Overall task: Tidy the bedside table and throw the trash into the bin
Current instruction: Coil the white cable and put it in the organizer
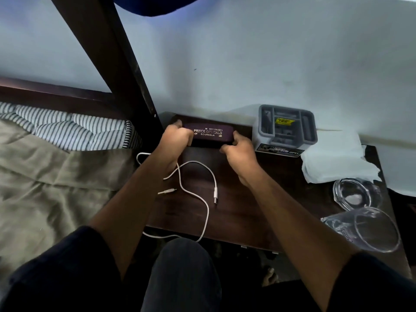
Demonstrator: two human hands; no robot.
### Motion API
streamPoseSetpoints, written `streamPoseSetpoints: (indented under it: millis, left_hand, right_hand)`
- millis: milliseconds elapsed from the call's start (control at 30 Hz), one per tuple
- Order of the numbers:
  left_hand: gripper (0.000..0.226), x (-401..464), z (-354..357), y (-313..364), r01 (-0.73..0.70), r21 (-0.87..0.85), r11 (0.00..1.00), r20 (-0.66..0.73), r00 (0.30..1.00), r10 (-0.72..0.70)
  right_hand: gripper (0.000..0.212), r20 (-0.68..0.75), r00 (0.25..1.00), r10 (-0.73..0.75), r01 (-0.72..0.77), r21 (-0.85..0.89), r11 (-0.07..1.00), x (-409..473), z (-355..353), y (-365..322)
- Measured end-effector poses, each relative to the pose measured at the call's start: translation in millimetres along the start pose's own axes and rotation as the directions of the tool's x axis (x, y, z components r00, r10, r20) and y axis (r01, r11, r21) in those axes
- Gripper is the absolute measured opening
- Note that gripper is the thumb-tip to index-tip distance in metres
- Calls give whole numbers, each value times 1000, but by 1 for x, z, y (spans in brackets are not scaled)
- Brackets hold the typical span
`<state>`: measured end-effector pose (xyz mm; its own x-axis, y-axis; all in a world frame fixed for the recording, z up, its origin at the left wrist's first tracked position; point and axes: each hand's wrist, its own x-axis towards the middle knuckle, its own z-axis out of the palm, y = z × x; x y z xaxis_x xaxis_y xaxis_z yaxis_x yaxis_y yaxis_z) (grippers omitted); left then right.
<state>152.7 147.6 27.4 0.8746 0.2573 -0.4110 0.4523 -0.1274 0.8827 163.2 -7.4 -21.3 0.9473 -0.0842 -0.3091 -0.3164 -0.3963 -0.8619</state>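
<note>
A dark purple spectacle case (208, 134) with gold lettering lies at the back of the dark wooden bedside table (236, 212), close to the wall. My left hand (175, 137) grips its left end and my right hand (238, 149) grips its right end. A white charging cable (195, 194) loops loosely over the table's front half, one loop hanging over the front edge. A crumpled white tissue (335, 158) lies at the back right. Two clear plastic cups (353, 194) (371, 230) lie on the right side, the nearer one tipped on its side.
A grey compartment organiser (286, 129) stands against the wall right of the case. The bed with an olive sheet (56, 183) and striped pillow (67, 129) is on the left. A dark wooden bedpost (117, 64) rises beside the table. No bin is in view.
</note>
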Motion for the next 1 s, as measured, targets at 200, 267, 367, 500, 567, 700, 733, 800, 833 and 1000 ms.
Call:
streamPoseSetpoints:
  millis: [200, 267, 367, 500, 567, 700, 733, 800, 833, 1000]
  left_hand:
    - [28, 6, -1, 8, 8, 65, 998, 9, 1000, -9]
    - [27, 6, -1, 8, 0, 56, 998, 13, 1000, -1]
    - [35, 1, -2, 8, -39, 76, 996, 11, 999, 39]
    - [75, -11, -2, 3, -97, 64, 993, -14, 995, 98]
    - [72, -29, -1, -4, -124, 71, 990, 19, 992, 123]
    - [51, -67, 1, -16, -190, 56, 980, 198, 964, 176]
    - [52, -76, 0, -17, -203, 55, 978, 227, 956, 186]
    - [59, -92, -3, -14, -298, 132, 945, 262, 930, 257]
    - [61, -98, -3, -11, -373, 192, 908, 263, 911, 318]
    - [46, -120, 14, 27, -581, 245, 776, 261, 811, 524]
  right_hand:
    - [30, 3, 1000, -20, 20, -62, 998, 2, 1, -1]
    - [39, 2, 999, -45, 45, -126, 991, 0, -1, -4]
    - [52, -61, 990, -129, 112, -226, 968, -13, -7, -9]
    - [33, -30, 990, -135, 106, -458, 883, -53, 6, 7]
    - [42, 64, 997, -37, 68, -582, 810, -71, 17, 18]
    - [30, 61, 997, 45, -2, -570, 821, -82, 19, 16]
    - [27, 44, 998, 52, -20, -544, 839, -84, 13, 10]
    - [20, -17, 1000, 3, -11, -482, 876, -89, -9, -6]
    - [14, -40, 998, -54, 32, -425, 905, -92, -22, -13]
    - [9, 49, 868, -494, 478, -353, 805, -108, -100, -54]
